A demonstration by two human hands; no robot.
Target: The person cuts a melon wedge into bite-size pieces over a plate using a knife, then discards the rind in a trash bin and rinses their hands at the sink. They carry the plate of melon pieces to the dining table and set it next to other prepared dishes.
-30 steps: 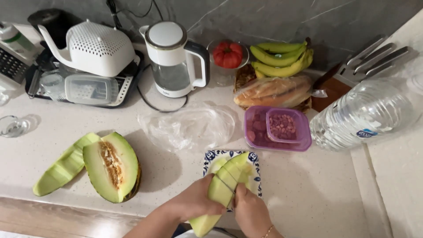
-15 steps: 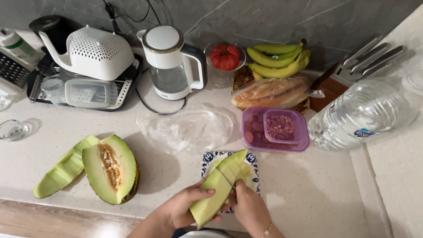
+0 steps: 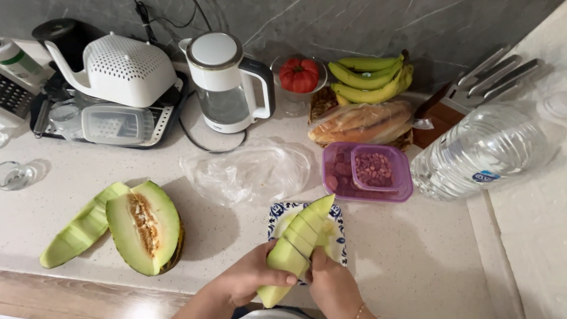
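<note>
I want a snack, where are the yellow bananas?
The yellow bananas lie at the back of the counter, right of the red tomato and just behind the bagged bread loaf.

Up and left of the grip lies a seeded pale-green melon half (image 3: pixel 143 226); straight beyond, a crumpled clear plastic bag (image 3: pixel 248 171); up right, a lidded purple plastic box (image 3: pixel 367 172) and a large clear water bottle (image 3: pixel 479 153).

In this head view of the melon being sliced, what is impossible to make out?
- Knife: only a thin dark line crosses the melon slice; the right hand covers the handle.
- Plate: mostly hidden under the slice and both hands.
- Left hand: its fingers behind the slice are hidden.
- Purple containers: contents too small to identify.
- Glass: cut off by the left edge.
</note>
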